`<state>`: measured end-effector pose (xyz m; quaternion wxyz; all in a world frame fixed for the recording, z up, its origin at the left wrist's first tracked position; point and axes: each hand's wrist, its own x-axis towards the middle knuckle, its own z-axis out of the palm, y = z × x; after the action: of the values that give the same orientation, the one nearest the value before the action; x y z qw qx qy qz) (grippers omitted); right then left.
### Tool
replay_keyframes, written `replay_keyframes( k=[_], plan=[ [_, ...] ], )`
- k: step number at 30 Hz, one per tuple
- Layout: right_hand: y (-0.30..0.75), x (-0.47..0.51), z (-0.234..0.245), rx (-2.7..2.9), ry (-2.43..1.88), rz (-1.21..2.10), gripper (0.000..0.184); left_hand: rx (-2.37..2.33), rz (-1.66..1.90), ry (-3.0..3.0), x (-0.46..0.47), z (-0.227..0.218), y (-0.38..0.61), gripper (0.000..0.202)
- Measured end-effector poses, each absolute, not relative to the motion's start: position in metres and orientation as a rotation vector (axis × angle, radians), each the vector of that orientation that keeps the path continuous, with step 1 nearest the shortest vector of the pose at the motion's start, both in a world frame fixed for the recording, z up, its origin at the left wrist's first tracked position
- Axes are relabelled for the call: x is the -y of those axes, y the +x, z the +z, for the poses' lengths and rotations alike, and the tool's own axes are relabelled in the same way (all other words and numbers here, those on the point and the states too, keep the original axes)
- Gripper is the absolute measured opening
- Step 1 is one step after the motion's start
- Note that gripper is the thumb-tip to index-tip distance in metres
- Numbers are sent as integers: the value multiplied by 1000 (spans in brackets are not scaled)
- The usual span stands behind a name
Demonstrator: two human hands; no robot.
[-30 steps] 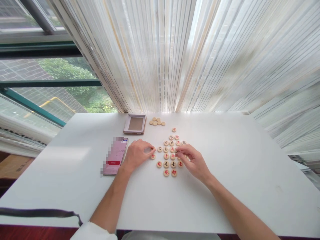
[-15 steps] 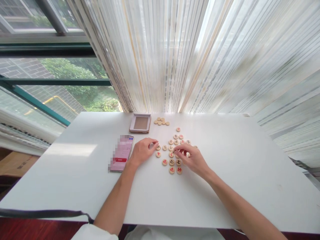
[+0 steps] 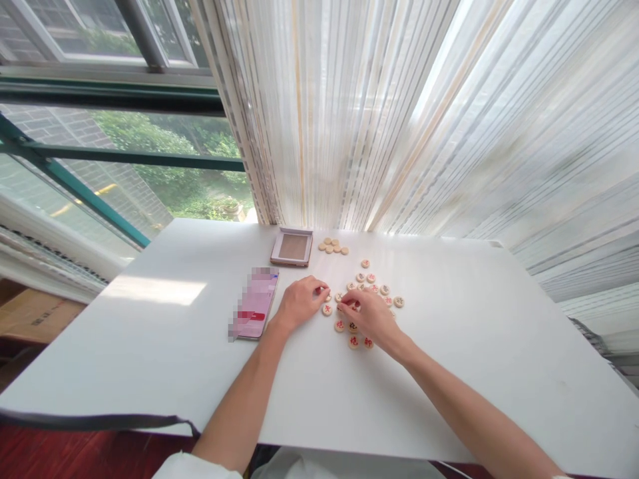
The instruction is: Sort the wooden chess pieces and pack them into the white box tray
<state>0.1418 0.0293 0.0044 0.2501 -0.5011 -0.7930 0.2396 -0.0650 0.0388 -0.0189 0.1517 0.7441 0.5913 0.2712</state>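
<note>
My left hand (image 3: 302, 301) rests on the table, its thumb and index finger closed at the edge of a Chinese chess piece (image 3: 328, 297) lying flat. Just below those fingertips lies a red-marked chess piece (image 3: 327, 310). To the right, my right hand (image 3: 370, 311) reaches over the middle of the layout in a pinch. A chess piece seems to be between its fingertips, mostly hidden by them. Round wooden pieces with red or black characters lie about it, such as the red piece (image 3: 339, 326) and another red one (image 3: 368, 342). Several pieces are covered by the right hand.
Several blank-looking pieces (image 3: 333, 246) lie face down at the back. Beside them stands an open shallow box (image 3: 292, 247). A pink-screened phone (image 3: 255, 306) lies left of my left hand. The white table (image 3: 150, 352) meets a curtain (image 3: 339, 133) and window behind.
My right hand has shifted left and slightly down relative to the pieces, now covering more of them. My left hand stays beside the same piece. The whole view has turned a little left.
</note>
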Motion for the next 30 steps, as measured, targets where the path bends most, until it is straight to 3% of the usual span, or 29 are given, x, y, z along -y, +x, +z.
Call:
replay_keyframes(
  k=[17,25,30],
  plan=[
    [145,-33,-5,2257,-1283,333,15,-1682,752,2113,-40,-19,-68,23],
    [154,-43,-5,2455,-1093,312,41,-1657,755,2110,-40,-20,-69,16],
    [155,-42,-7,2496,-1076,300,45,-1660,755,2111,-40,-20,-68,15]
  ],
)
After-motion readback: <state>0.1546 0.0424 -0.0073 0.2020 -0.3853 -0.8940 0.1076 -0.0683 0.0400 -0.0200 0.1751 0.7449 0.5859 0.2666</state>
